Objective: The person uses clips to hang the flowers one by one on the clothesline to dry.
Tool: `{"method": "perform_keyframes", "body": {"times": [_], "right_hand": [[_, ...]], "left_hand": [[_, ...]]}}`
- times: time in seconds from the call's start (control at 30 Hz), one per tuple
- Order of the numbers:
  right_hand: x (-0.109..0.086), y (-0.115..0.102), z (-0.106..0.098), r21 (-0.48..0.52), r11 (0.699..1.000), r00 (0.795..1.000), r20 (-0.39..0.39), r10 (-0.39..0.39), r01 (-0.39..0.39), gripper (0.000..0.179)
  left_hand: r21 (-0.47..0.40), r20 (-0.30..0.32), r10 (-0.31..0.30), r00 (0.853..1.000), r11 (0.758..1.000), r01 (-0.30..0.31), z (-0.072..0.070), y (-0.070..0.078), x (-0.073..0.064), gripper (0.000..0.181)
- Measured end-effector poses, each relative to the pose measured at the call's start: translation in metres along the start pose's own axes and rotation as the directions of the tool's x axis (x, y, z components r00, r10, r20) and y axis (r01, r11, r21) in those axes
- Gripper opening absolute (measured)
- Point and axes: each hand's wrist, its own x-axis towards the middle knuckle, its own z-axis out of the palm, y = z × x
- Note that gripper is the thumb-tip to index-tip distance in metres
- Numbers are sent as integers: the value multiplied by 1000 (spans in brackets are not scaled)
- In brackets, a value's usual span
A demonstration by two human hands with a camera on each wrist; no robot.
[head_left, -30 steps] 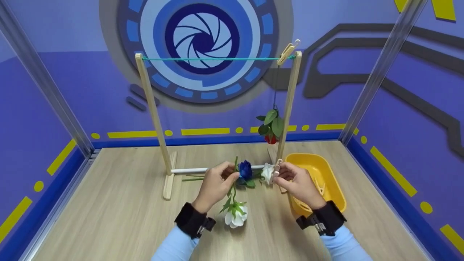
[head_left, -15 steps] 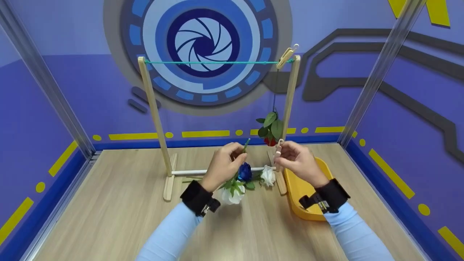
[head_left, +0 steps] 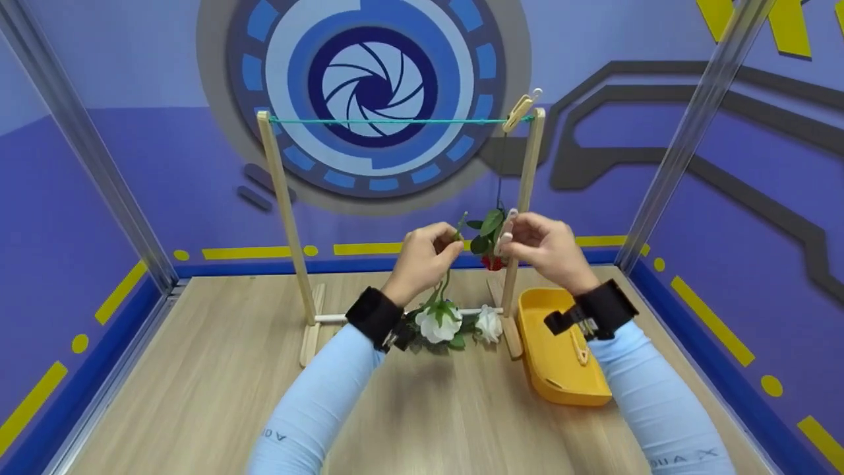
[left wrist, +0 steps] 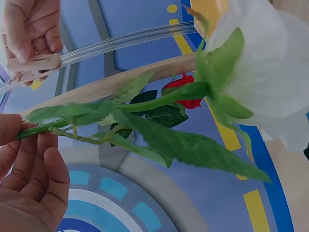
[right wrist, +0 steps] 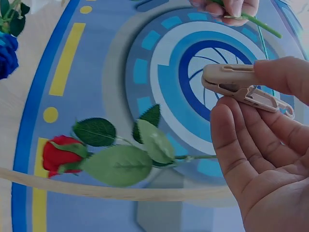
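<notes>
My left hand pinches the green stem of an artificial white flower, whose bloom hangs head down above the table. Leaves on that stem show large in the left wrist view. Between thumb and fingers my right hand holds a beige clothespin with a small hook at one end. Both hands are raised below a teal cord strung across a wooden frame. Another clothespin on the cord's right end holds a red rose upside down by its stem.
A yellow basket with a clothespin inside stands at the right. A white rose lies by the frame's right foot, and a blue rose lies close by. The frame's white bottom bar crosses behind the flowers.
Both hands have risen from near the table toward the cord, the left one also shifting right. The white flower has lifted with the left hand, the clothespin with the right.
</notes>
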Motion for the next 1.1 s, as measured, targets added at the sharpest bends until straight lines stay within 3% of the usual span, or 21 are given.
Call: {"method": "perform_keyframes", "body": {"times": [0.27,0.53,0.77,0.93,1.1], "right_hand": [[44,-20,-15,-44,997,998,-29,-59,58,18],[84,-39,-21,-98,989,986,-120,-118,106,16],[113,-55,-30,-235,967,968,-205,-147,97,15],[128,-66,-33,-274,958,952,-259,-163,90,14],[137,-70,-31,-301,953,944,-303,-130,35,15]], "left_hand": [[-24,-48,-26,999,999,24,0,-1,34,14],[0,-108,-91,990,996,92,0,-4,70,10],[11,-119,-107,987,994,109,2,-3,94,10],[17,-113,-110,988,994,113,4,-5,109,13],[51,-110,-159,981,985,166,7,-8,119,13]]}}
